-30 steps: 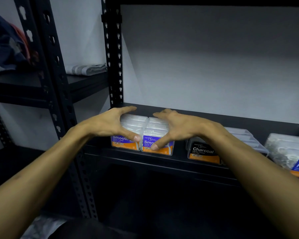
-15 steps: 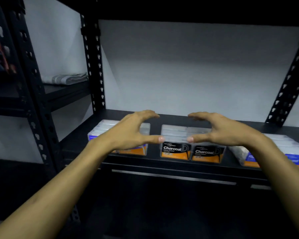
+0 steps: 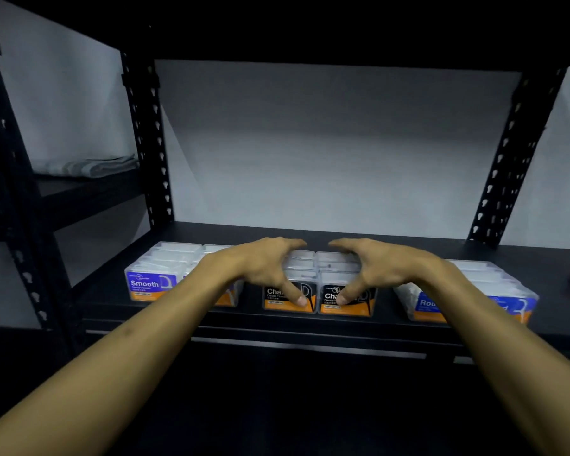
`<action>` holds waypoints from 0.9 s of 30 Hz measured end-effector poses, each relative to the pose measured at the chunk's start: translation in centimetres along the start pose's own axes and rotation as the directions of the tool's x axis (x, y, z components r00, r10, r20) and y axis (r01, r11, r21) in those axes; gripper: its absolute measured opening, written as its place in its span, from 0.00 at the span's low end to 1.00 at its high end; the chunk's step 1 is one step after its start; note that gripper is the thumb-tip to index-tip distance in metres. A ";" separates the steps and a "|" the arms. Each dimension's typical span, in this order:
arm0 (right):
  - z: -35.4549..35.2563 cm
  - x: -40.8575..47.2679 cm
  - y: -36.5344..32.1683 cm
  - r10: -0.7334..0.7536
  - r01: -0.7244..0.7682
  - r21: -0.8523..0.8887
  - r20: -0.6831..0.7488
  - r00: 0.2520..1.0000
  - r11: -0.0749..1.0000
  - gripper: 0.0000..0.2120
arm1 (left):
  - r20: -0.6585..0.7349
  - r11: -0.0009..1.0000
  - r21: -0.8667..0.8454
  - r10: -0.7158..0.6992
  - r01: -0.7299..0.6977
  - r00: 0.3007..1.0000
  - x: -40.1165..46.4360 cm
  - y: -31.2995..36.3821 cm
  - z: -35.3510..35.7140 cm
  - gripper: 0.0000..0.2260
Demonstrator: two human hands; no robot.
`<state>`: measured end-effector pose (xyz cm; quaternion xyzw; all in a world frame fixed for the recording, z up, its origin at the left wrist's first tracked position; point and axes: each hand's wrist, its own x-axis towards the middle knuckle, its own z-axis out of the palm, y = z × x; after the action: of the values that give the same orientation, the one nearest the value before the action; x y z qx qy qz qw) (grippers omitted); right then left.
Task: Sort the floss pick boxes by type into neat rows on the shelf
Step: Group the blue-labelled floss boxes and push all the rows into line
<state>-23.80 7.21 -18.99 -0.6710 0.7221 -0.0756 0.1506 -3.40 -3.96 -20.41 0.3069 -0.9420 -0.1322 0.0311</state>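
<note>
Black shelf [image 3: 211, 230], carrying three sorted groups: Smooth boxes [image 3: 152, 281] left, Charcoal boxes [image 3: 320, 268] middle, Round boxes [image 3: 504, 284] right. Moved over from the Smooth boxes within the last second. Now clamping the Charcoal boxes front to back with left hand [image 3: 260, 264] and right hand [image 3: 385, 264], thumbs on labels. Probably squaring that group's rows.

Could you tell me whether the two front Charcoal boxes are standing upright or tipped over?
Upright: the front Charcoal boxes stand level on the shelf, labels facing forward, side by side.
</note>
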 end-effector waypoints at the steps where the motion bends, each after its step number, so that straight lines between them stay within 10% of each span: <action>1: 0.0 0.0 -0.1 -0.002 0.002 -0.007 -0.009 1.000 1.000 0.56 | -0.007 1.000 0.008 0.001 -0.001 1.000 0.1 0.0 0.1 0.56; 27: 3.5 0.1 -0.5 -0.018 0.046 0.118 -0.228 0.973 0.992 0.51 | -0.051 0.996 -0.063 0.057 -0.060 0.997 0.1 -0.4 1.6 0.49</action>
<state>-22.24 7.42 -22.12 -0.6590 0.7176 -0.1982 0.1068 -3.51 -3.95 -22.08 0.2811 -0.9448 -0.1540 0.0679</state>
